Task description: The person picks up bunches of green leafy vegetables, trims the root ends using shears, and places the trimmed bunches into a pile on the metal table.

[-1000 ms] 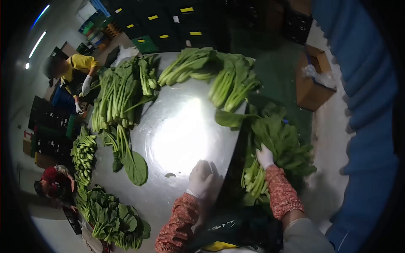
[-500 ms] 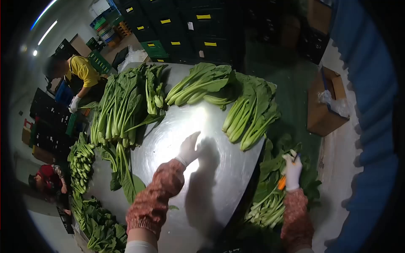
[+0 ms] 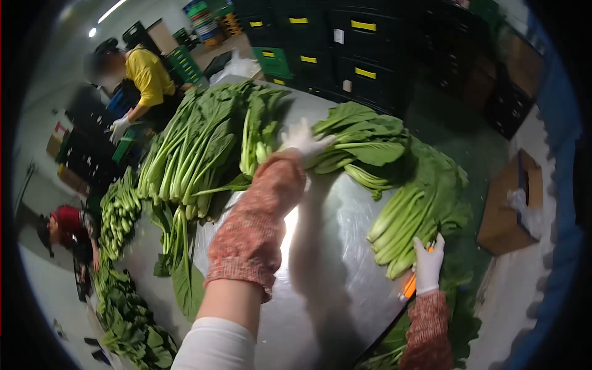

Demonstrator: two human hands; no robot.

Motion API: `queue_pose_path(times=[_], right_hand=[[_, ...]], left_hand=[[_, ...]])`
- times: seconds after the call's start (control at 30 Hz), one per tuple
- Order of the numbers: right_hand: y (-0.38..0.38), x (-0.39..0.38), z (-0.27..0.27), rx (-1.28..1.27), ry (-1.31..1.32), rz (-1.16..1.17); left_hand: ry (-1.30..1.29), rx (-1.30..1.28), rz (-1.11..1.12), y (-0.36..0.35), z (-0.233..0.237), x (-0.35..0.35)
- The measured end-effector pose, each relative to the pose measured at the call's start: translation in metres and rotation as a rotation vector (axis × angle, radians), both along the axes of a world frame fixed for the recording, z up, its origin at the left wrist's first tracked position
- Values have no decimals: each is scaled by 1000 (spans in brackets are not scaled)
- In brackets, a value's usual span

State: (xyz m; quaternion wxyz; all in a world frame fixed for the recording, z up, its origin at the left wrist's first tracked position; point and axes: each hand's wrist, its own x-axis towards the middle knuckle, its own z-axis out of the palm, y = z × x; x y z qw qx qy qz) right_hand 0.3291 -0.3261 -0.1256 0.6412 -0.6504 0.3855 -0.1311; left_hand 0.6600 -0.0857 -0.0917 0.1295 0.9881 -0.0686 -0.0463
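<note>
My left hand (image 3: 306, 139), in a white glove, reaches over the metal table (image 3: 327, 246) with its fingers spread at the stem side of a bunch of leafy greens (image 3: 364, 135). Gloved too, my right hand (image 3: 428, 265) is closed around an orange-handled tool (image 3: 409, 286) at the table's right edge. Just above that hand lies another bunch with pale thick stems (image 3: 394, 228). A large pile of greens (image 3: 197, 142) rests left of my left hand, with a smaller bunch (image 3: 258, 132) between them.
More greens (image 3: 120, 213) line the table's left side. Leaves lie below the right edge. Dark crates (image 3: 308, 37) stand behind the table, a cardboard box (image 3: 512, 203) at the right. A person in yellow (image 3: 148, 77) and one in red (image 3: 69, 225) are at the left.
My left hand has moved forward from the bare tabletop to the back bunch. My right hand, with the orange tool, has come up beside the right bunch. The view has shifted.
</note>
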Motion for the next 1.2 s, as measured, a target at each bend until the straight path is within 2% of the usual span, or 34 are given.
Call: queue_pose_path(times=[0.03, 0.07, 0.1, 0.13, 0.17, 0.23, 0.27, 0.33, 0.37, 0.4, 0.43, 0.47, 0.5, 0.53, 0.6, 0.67, 0.7, 0.73, 0.77, 0.8, 0.87, 0.93, 0.97, 1.0, 1.03, 1.1, 1.13, 1.17, 1.2], right_hand=[[-1, 0, -1, 17, -5, 14], [-3, 0, -2, 34, -5, 20], [-4, 1, -2, 27, -6, 14], [-4, 1, -2, 24, -7, 5], [-1, 1, -2, 28, -11, -4], [-4, 0, -11, 30, -47, 7], [-5, 0, -13, 23, -70, 9], [1, 0, 0, 108, -82, -41], [-4, -2, -6, 63, -63, -25], [-17, -1, -45, 34, -175, -28], [0, -3, -5, 93, -78, -61], [-4, -6, -13, 92, -129, -9], [-5, -12, -15, 190, -164, 28], [-3, -18, -11, 219, -141, 42], [6, -34, -25, 354, -169, 121], [35, -51, -28, 486, -88, 153], [49, -62, -29, 491, -105, 195], [63, -72, -28, 495, -125, 241], [76, -84, -19, 475, -93, 322], [88, -97, -6, 455, -57, 402], [113, -119, 15, 290, -17, 579], [138, -142, 24, 229, -26, 830], [147, -147, 31, 238, 31, 957], [161, -154, 13, 270, -45, 907], [167, -152, 6, 263, 7, 890], [170, -149, 22, 132, 45, 722], [169, -151, 25, -22, -18, 655], [163, -157, 11, -335, -121, 604], [161, -163, -1, -647, -229, 536]], left_hand=[[202, -58, 15, -11, 11, -11], [80, -27, -60, -15, -15, -6], [86, 1, -124, -26, 4, -18], [117, -84, -154, -30, 16, -32], [320, -311, -200, -33, 11, -34], [463, -435, -389, -49, -2, -51], [418, -139, -387, -64, -2, -59], [455, -222, -424, -73, -4, -84], [393, -365, -452, -77, -12, -95], [441, -392, -434, -74, -11, -108], [488, -417, -414, -72, -10, -120], [534, -442, -392, -70, -10, -133], [541, -532, -428, -63, -37, -138], [538, -346, -402, -57, 16, -173], [530, -346, -330, -41, 13, -213], [450, -418, -302, -16, -30, -250], [494, -450, -216, -1, -22, -278], [422, -432, -150, 16, -19, -307], [499, -366, -130, 35, 3, -330], [357, -402, -89, 56, -10, -362], [305, -610, -22, 93, -1, -428], [435, -953, 350, 124, 3, -498], [412, -1129, 483, 140, 1, -531], [370, -1302, 613, 158, 0, -560], [311, -1207, 686, 176, 5, -586], [209, -1249, 821, 211, -12, -631], [158, -1276, 873, 220, -5, -642], [157, -1191, 798, 228, 5, -654], [90, -1087, 821, 234, 6, -662]])
